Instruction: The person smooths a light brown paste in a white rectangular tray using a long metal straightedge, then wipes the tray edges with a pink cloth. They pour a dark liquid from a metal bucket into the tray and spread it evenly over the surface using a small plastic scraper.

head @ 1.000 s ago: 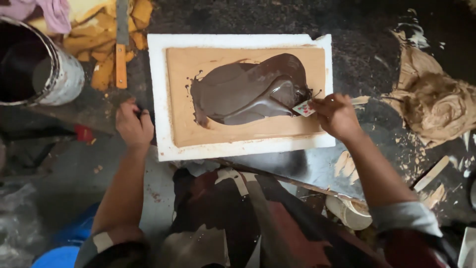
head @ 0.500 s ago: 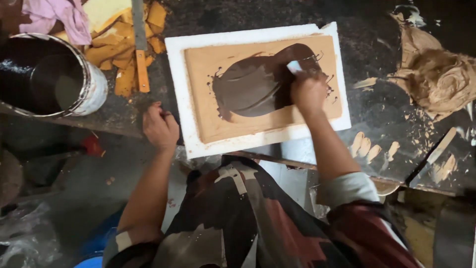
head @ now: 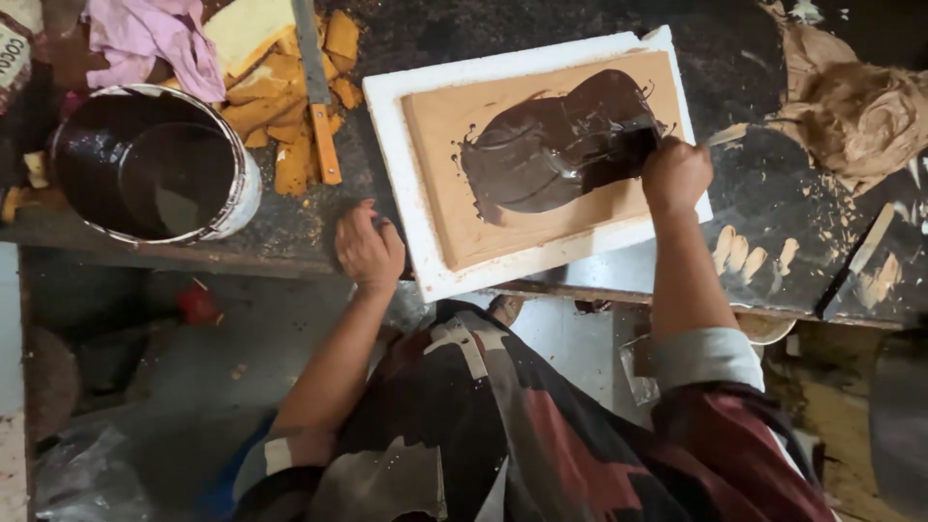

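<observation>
Spreader blade (head: 633,145) lying just left of right hand (head: 675,174) fingers, closed gripping it, dragging dark paste (head: 551,150) across tan board (head: 454,203). Left hand (head: 367,246) curling loosely, bracing white slab (head: 416,251) edge; paste's long axis slanting away leftward.

We wear a patchy top of dark brown, red and grey, with sleeves pushed up.

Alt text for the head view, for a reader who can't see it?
A right hand draws a scraper through dark paste on a tan board set in a white tray; the left hand rests at the tray's edge. A bucket of dark liquid stands nearby.
</observation>
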